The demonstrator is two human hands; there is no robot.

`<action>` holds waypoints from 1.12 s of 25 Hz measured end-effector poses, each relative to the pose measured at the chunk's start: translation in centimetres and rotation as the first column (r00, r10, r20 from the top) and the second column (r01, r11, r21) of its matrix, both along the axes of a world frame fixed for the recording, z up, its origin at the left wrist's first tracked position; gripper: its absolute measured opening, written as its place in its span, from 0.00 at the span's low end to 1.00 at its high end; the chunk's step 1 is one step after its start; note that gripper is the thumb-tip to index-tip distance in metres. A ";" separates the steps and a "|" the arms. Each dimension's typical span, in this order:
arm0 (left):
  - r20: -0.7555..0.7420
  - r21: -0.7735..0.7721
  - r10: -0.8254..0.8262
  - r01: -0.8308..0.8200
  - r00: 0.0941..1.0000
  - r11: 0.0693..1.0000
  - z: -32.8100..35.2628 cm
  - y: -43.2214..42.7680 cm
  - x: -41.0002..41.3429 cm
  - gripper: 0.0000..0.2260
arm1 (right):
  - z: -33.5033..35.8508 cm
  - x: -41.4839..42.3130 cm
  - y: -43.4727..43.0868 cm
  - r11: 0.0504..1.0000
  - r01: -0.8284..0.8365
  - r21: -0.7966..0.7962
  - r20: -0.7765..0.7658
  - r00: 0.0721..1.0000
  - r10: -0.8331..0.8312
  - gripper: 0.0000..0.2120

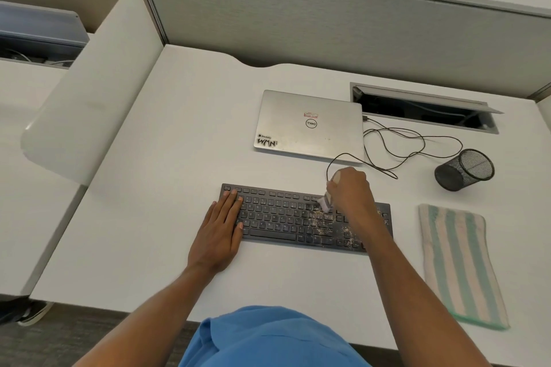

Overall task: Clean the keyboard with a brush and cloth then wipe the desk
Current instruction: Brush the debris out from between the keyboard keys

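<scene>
- Right hand (350, 188): fingers (340, 185) curled round the brush (325, 202), bristles on the keyboard's (277, 217) right-middle keys.
- Left hand (222, 226): fingers flat on its left end.
- Cloth (459, 265) lies right of the keyboard.
- I'd fear hard sweeps flicking crumbs (323, 225) onto the counter (179, 158) or under keys.

Forearms: bare, back from left hand (219, 232) and right hand (350, 189). Blue garment (268, 340): softly creased cloth, well behind both hands.

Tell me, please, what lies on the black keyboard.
Pale crumbs on its right half; the left hand flat on its left end; the right hand and grey brush hide keys.
</scene>
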State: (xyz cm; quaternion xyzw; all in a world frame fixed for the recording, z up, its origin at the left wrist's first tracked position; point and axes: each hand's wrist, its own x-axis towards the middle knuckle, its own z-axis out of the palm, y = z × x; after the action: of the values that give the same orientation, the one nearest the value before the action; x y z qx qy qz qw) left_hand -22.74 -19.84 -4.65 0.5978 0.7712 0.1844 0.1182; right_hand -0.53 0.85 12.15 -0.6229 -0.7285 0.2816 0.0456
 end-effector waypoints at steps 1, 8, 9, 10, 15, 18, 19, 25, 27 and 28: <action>0.002 -0.001 -0.001 0.001 1.000 1.000 -0.1 0.0 0.0 0.28 | 0.1 0.1 0.4 0.999 0.018 0.038 -0.004 1.000 -0.018 0.12; 0.000 0.010 -0.002 0.002 1.000 1.000 0.0 0.0 0.0 0.28 | -0.6 0.1 -0.3 0.999 0.015 0.033 -0.051 0.999 -0.014 0.12; -0.001 0.010 -0.001 0.001 1.000 1.000 0.0 0.0 0.0 0.28 | -0.5 0.3 -0.2 1.000 0.004 0.025 -0.022 1.000 -0.004 0.11; -0.002 0.010 0.000 0.000 1.000 1.000 0.0 -0.1 0.0 0.28 | -0.5 0.5 -0.1 1.000 -0.001 0.003 -0.001 1.000 0.001 0.11; -0.001 0.015 -0.002 0.002 1.000 1.000 -0.2 -0.1 0.0 0.28 | -0.2 1.1 0.4 0.993 0.102 0.066 -0.091 0.991 -0.096 0.15; 0.003 0.020 -0.002 0.002 1.000 1.000 -0.2 0.0 0.0 0.28 | -0.2 0.8 -0.8 0.994 0.095 0.054 -0.120 0.989 -0.088 0.15; 0.002 0.021 -0.001 0.001 1.000 1.000 -0.2 0.0 0.0 0.28 | -0.5 0.8 -1.0 0.996 0.072 0.053 -0.087 0.994 -0.068 0.14; -0.004 0.024 -0.003 0.003 1.000 1.000 -0.2 -0.1 0.0 0.27 | -0.2 1.2 -0.1 0.997 0.074 0.032 -0.021 0.997 -0.073 0.13; 0.002 0.028 -0.001 0.001 1.000 1.000 -0.2 0.0 0.0 0.27 | 0.2 1.1 -0.4 0.993 0.100 0.062 -0.104 0.990 -0.093 0.16; 0.002 0.029 0.000 0.000 1.000 1.000 -0.2 0.0 0.0 0.27 | 0.2 1.0 -0.7 0.993 0.102 0.064 -0.125 0.988 -0.093 0.16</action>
State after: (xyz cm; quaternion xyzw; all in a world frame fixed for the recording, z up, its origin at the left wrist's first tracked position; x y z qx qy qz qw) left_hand -22.73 -19.84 -4.89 0.5992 0.7683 0.1963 0.1101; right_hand 0.45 0.13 12.39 -0.6375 -0.7024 0.2907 0.1255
